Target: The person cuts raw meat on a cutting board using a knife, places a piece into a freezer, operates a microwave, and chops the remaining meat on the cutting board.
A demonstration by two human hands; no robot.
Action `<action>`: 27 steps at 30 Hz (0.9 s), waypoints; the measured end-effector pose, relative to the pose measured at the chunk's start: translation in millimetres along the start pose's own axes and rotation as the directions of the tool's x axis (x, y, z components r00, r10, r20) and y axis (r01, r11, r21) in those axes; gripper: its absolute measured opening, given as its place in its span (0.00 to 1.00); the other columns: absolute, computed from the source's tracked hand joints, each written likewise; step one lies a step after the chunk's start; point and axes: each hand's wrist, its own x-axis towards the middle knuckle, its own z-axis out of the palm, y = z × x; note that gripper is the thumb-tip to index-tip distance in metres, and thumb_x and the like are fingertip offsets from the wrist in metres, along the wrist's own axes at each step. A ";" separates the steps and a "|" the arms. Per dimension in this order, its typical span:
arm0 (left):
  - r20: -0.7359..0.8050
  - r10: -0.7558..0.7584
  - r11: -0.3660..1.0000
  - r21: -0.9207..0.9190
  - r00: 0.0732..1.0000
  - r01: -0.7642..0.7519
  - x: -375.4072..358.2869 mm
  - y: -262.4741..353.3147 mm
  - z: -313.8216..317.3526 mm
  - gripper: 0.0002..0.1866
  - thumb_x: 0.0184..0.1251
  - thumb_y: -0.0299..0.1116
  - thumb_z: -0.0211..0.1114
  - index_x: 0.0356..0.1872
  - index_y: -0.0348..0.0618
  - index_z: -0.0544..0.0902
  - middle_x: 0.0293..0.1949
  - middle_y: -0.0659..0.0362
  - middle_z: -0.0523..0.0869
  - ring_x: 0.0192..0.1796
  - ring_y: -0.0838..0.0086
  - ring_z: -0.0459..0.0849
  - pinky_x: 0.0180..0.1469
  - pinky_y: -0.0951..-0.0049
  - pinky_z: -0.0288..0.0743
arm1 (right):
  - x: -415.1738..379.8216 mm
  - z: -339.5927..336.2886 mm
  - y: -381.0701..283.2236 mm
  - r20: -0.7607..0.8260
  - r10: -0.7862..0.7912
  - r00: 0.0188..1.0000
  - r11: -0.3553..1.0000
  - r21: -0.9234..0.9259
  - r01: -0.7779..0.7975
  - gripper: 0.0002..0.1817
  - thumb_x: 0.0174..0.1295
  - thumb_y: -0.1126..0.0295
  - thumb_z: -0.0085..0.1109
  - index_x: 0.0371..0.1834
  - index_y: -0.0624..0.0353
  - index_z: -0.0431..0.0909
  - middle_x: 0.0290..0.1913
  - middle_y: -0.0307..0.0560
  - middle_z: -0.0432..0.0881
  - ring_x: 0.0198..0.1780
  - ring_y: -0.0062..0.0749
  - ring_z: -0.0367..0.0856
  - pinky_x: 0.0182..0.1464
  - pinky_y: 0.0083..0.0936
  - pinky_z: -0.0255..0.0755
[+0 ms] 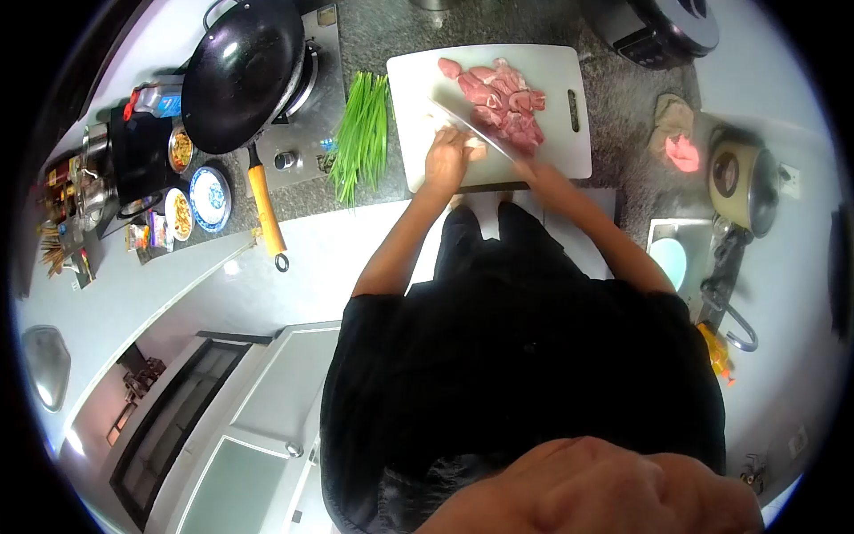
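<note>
Knife (471, 126) slants from right hand (532, 166), which grips its handle, far-left across board (569, 142). Left hand (447, 151) is nearer, fingers curled, pressing a pale piece beside the blade; meat (503, 102) lies beyond.

Over on the stove sits a black wok (242, 71), its orange handle (266, 211) pointing toward the counter's edge, and a bundle of green chives (363, 133) lies just beside the burner. Small bowls (212, 198) of food cluster near spice jars (62, 191), while a rice cooker (743, 182) stands beside the sink (680, 254), a pink cloth (682, 153) close by.
</note>
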 end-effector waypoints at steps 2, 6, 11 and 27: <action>-0.013 -0.005 1.000 0.003 1.000 0.005 -3.4 -4.2 3.8 0.18 0.47 0.23 0.71 0.43 0.37 0.84 0.42 0.50 0.84 0.50 0.55 0.80 0.57 0.62 0.74 | -55.2 -14.1 1.3 0.051 0.157 0.986 0.981 -0.122 -0.150 0.30 0.75 0.49 0.38 0.39 0.68 0.80 0.40 0.71 0.81 0.44 0.65 0.80 0.49 0.51 0.71; -0.034 0.018 0.997 -0.074 0.999 -0.020 -7.7 4.3 -1.2 0.17 0.44 0.21 0.71 0.41 0.37 0.85 0.43 0.51 0.84 0.51 0.56 0.80 0.58 0.63 0.74 | -76.8 -26.5 -8.8 0.079 0.223 0.972 0.971 -0.108 -0.214 0.32 0.76 0.48 0.36 0.39 0.70 0.80 0.40 0.72 0.81 0.46 0.68 0.78 0.51 0.53 0.69; 0.021 0.173 0.975 -0.148 0.985 -0.168 -39.5 19.8 -38.1 0.13 0.46 0.18 0.67 0.36 0.37 0.85 0.45 0.50 0.82 0.54 0.53 0.78 0.60 0.57 0.72 | -0.6 -5.7 -6.5 0.043 0.394 0.918 0.887 0.244 -0.392 0.35 0.72 0.40 0.40 0.38 0.66 0.79 0.27 0.57 0.79 0.28 0.50 0.78 0.33 0.43 0.70; -0.033 -0.593 0.796 0.124 0.804 0.592 -15.9 1.1 -11.2 0.15 0.62 0.37 0.66 0.41 0.34 0.82 0.36 0.47 0.86 0.37 0.54 0.85 0.45 0.60 0.78 | -4.1 -20.5 5.0 0.251 0.533 0.808 0.602 0.559 -0.570 0.35 0.69 0.33 0.41 0.28 0.58 0.70 0.15 0.38 0.65 0.13 0.26 0.64 0.16 0.28 0.61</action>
